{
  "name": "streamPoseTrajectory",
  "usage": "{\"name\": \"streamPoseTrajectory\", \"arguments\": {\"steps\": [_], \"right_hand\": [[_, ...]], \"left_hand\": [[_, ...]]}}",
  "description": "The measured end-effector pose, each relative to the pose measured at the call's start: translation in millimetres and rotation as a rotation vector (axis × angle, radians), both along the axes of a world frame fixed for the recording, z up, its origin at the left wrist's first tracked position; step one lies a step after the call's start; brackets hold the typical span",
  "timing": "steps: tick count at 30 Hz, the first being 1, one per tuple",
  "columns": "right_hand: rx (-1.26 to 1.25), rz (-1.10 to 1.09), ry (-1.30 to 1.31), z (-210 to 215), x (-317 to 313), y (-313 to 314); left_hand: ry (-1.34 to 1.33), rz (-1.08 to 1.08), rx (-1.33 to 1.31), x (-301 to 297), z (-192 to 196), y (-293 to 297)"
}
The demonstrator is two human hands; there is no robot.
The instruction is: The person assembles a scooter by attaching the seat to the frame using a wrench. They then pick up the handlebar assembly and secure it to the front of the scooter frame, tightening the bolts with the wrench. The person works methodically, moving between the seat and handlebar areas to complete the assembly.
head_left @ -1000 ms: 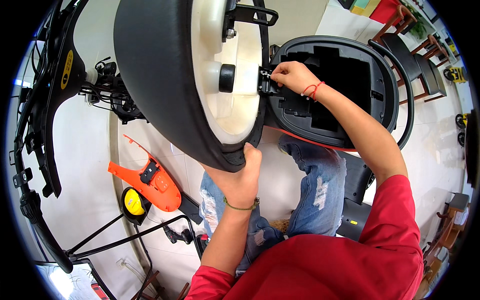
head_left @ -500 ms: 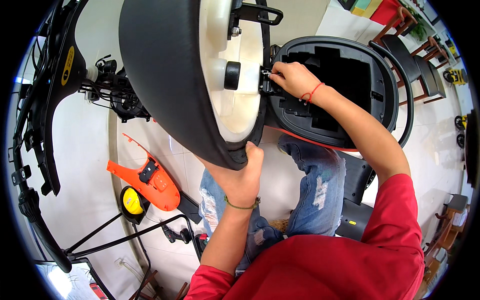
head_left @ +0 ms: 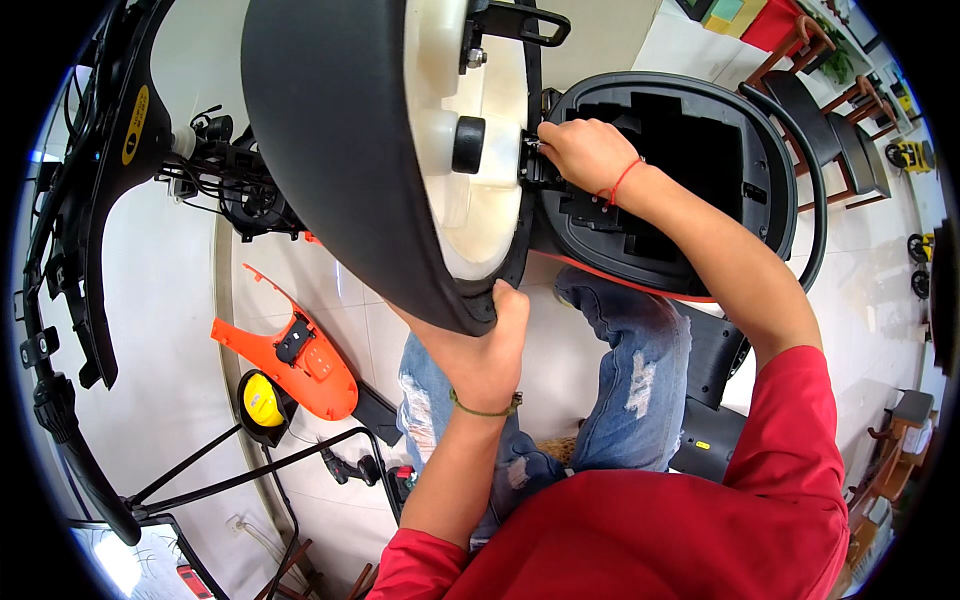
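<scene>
Black seat (head_left: 330,170) tipped up, right hand (head_left: 590,158) right at the hinge (head_left: 537,172)
Seat's long axis runs down to the left hand (head_left: 484,348) gripping its near end. Hinge sits between seat and storage tub (head_left: 768,165), just left of the right hand's bunched fingertips; can't tell if they're pinching anything.

Black-seated wooden chairs (head_left: 802,106), red box (head_left: 768,20) and green plant (head_left: 836,62) at upper right

The large black padded seat (head_left: 335,150) has shifted slightly — its rounded left edge and the short black cylindrical stopper (head_left: 468,145) are further right. The bare right hand (head_left: 590,155) now looks more tightly curled — at the black hinge bracket (head_left: 540,176).
</scene>
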State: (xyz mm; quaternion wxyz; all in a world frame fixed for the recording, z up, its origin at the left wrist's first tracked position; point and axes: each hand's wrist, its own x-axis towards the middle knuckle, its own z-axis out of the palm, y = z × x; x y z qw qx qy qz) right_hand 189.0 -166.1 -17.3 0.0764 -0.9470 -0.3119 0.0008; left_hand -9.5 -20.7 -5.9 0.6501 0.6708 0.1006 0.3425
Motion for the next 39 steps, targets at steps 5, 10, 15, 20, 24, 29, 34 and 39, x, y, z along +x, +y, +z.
{"name": "streamPoseTrajectory", "arguments": {"steps": [5,10,15,20,24,29,34,39], "right_hand": [[0.036,-0.005,0.108,-0.7,17.4,-2.1],[0.095,0.050,0.234,3.8,31.8,-4.1],[0.078,-0.259,0.711,23.3,25.5,2.0],[0.054,-0.033,0.161,-1.0,16.4,-15.0],[-0.026,-0.053,0.104,2.0,4.7,-7.2],[0.163,-0.092,0.117,-12.3,-1.4,-7.4],[0.343,-0.171,0.159,-14.4,-7.2,-7.5],[0.336,-0.181,0.212,-15.9,-2.7,-7.4]], "left_hand": [[0.047,-0.005,-0.075,1.8,4.5,2.6],[-0.008,0.012,-0.031,1.9,0.9,-1.3],[-0.039,-0.010,-0.038,1.3,0.3,0.2],[-0.034,-0.019,-0.047,2.3,1.3,0.0],[-0.026,-0.023,-0.049,3.2,1.1,1.3],[-0.024,-0.027,-0.046,3.7,2.0,0.7],[-0.019,-0.028,-0.042,3.8,1.4,1.1],[-0.013,-0.029,-0.043,2.6,1.7,1.0]]}}
